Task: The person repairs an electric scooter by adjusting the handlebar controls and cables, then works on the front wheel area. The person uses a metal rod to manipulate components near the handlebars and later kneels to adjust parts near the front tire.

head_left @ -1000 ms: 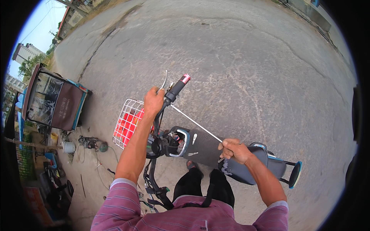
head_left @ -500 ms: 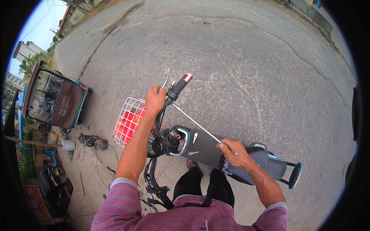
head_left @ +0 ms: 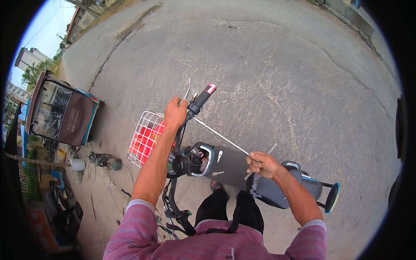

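My left hand (head_left: 175,113) is closed at the root of the silver brake lever (head_left: 188,89), beside the black handlebar grip (head_left: 199,101) with its red end. In my right hand (head_left: 263,164), above the scooter seat (head_left: 275,189), is a long thin metal T-handle wrench (head_left: 222,136). Its shaft slants up and left to the handlebar near my left hand. Blurred ends of its crossbar show on both sides of my right fingers. The wrench's far tip is hidden at the handlebar.
A white wire basket (head_left: 141,141) with red packages hangs at the scooter's front. Two small silver spanners (head_left: 219,156) lie on the dark floorboard (head_left: 236,167). A covered tricycle (head_left: 65,110), a white bucket (head_left: 77,164) and cables are on the left.
My right hand has shifted slightly up and changed its hold on the wrench. The crossbar now shows as a blur, as if turning. My left hand has stayed at the lever.
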`<control>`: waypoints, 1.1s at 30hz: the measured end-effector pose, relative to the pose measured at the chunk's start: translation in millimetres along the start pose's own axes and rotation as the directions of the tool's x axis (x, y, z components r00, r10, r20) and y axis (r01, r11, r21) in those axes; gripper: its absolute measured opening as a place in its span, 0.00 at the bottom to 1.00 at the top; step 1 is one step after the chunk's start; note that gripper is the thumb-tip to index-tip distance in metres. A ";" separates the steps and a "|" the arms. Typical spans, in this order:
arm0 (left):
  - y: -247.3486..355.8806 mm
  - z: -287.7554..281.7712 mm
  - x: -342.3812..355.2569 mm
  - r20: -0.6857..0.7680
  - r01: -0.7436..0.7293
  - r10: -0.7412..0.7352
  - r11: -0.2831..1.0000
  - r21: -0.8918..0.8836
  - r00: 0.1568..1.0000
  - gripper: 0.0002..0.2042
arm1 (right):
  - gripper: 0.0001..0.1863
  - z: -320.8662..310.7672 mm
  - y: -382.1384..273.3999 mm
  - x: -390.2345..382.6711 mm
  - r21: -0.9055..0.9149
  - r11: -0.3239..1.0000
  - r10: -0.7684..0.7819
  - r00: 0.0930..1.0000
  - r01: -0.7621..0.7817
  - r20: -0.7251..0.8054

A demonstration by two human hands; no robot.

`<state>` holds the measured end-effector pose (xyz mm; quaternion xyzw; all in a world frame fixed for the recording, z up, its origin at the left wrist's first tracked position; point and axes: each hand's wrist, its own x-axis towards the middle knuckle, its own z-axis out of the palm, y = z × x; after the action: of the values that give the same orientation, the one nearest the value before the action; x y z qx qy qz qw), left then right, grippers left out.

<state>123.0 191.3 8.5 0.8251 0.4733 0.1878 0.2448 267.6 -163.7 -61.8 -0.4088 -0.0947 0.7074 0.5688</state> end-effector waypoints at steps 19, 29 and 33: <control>0.0 -3.5 -4.3 -0.008 -0.020 0.020 1.000 -0.024 1.000 0.21 | 0.18 45.4 -3.8 -33.5 -0.763 0.636 -0.332 0.933 0.114 -0.137; 1.9 -5.7 -4.6 0.003 -0.016 0.016 1.000 -0.018 1.000 0.21 | 0.12 36.5 -0.7 -22.2 -0.979 0.037 -0.560 0.815 0.202 0.148; -1.3 -3.5 -4.4 -0.006 -0.010 0.010 1.000 -0.003 1.000 0.21 | 0.14 37.7 2.3 -18.9 -0.881 0.380 -0.579 0.815 0.281 0.010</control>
<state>118.1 188.8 10.3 0.8266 0.4696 0.1920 0.2437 240.4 -168.6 -29.8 -0.6956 -0.4453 0.3193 0.4647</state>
